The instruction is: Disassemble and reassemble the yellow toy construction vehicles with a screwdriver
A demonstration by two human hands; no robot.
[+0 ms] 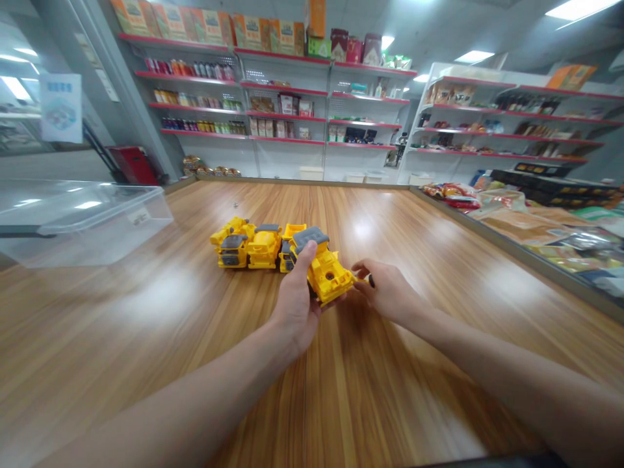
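Observation:
My left hand (296,302) is wrapped round a yellow toy truck (327,276) with a grey-roofed cab, lifted a little above the wooden table and tilted. The thumb presses against the cab. At the truck's right end, my right hand (387,286) is closed in a pinch. A bit of yellow and a small dark spot show at its fingers; I cannot make out what they grip. Just behind and left of the held truck stand more yellow toy vehicles in a row: one with an arm on top (233,242), a rounded one (264,246) and one partly hidden (294,233).
A clear plastic bin (104,227) stands at the table's left edge. Bagged and packed goods (550,214) lie beyond the right rim. Shelves of boxes and bottles (283,94) line the back wall. The wooden tabletop (195,364) spreads around the hands.

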